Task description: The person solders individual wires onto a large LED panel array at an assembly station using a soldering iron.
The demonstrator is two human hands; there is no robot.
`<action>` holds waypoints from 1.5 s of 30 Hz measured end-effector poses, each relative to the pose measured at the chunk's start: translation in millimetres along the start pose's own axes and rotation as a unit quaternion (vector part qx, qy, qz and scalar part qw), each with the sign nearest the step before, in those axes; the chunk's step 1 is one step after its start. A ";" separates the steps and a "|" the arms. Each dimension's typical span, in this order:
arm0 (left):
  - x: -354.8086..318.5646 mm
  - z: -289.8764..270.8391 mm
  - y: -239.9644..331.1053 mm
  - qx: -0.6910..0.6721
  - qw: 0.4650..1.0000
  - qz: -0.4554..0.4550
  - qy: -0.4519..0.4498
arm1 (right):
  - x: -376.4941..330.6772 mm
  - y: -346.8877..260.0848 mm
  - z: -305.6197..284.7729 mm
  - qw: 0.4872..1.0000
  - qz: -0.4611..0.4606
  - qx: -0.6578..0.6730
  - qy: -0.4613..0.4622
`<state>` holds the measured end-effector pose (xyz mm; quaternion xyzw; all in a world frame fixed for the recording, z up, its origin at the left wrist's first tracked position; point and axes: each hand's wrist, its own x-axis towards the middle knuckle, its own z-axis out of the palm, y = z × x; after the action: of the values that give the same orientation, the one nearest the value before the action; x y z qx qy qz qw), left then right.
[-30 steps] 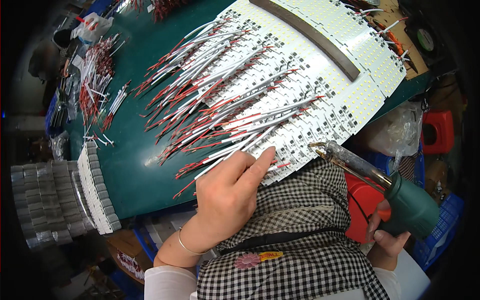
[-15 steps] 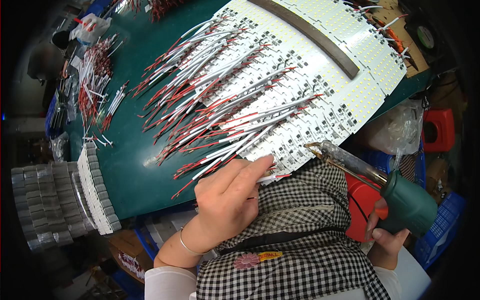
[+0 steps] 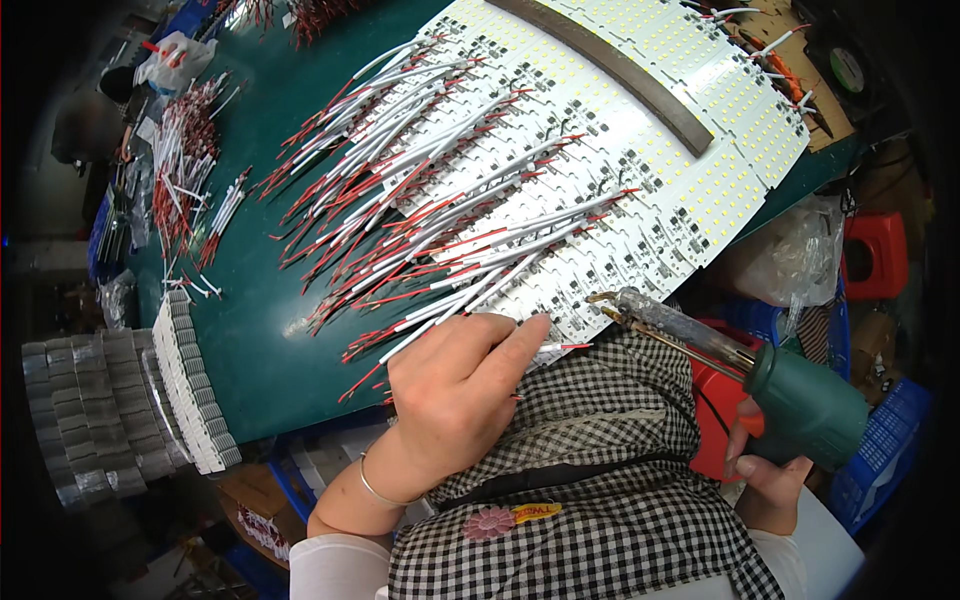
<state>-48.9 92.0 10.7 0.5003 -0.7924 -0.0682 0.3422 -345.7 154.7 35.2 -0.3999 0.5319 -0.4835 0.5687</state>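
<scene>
My left hand point(image 3: 450, 385) is closed in a pinch at the near edge of a sheet of white LED circuit boards point(image 3: 620, 250). Out of its fingers, pointing right, sticks a short white wire point(image 3: 555, 348) with a red end. My right hand point(image 3: 770, 480) grips the green handle of a soldering gun point(image 3: 808, 405) with an orange trigger. The gun's tip point(image 3: 603, 298) hovers at or just over the board's near edge; contact cannot be made out. Rows of white and red wires point(image 3: 420, 235) fan out leftward from the boards.
A curved dark bar point(image 3: 620, 70) lies across the boards. Stacked boards point(image 3: 100, 405) stand on the left beside the green table point(image 3: 270, 370). Loose wires point(image 3: 185, 165) are piled at the far left. To the right are a red stool point(image 3: 875, 255) and a blue basket point(image 3: 885, 450).
The soldering gun has shifted slightly left, its tip nearer my left hand. The pinched wire's red end has moved slightly right and up along the board's edge.
</scene>
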 end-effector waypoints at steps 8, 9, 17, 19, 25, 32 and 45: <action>1.6 -3.9 3.1 0.041 0.997 0.009 -0.060 | 4.9 -5.8 4.2 0.998 0.028 0.010 -0.060; 1.4 -3.4 2.2 0.040 0.997 0.013 -0.060 | 4.0 -2.3 1.7 0.998 0.028 0.010 -0.061; -1.8 3.7 -4.4 0.002 0.999 0.014 -0.041 | 6.0 1.5 -1.2 0.993 0.055 -0.026 -0.105; -2.4 3.8 -4.4 0.002 0.999 0.013 -0.042 | 2.9 7.1 -0.1 0.996 0.047 -0.019 -0.080; -1.9 3.8 -6.6 -0.009 0.999 0.020 -0.043 | 5.6 3.5 9.5 0.996 0.051 -0.051 -0.055; -3.4 4.3 -8.0 0.021 0.997 0.060 -0.050 | 4.6 3.9 15.3 0.995 0.076 -0.054 -0.047; -2.6 2.3 -6.0 0.023 0.995 0.071 -0.067 | 3.4 3.3 6.4 0.996 0.038 -0.061 -0.054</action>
<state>-45.1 90.6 5.0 0.4450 -0.8484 -0.0596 0.2806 -339.0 151.7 32.0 -0.4391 0.5437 -0.4057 0.5891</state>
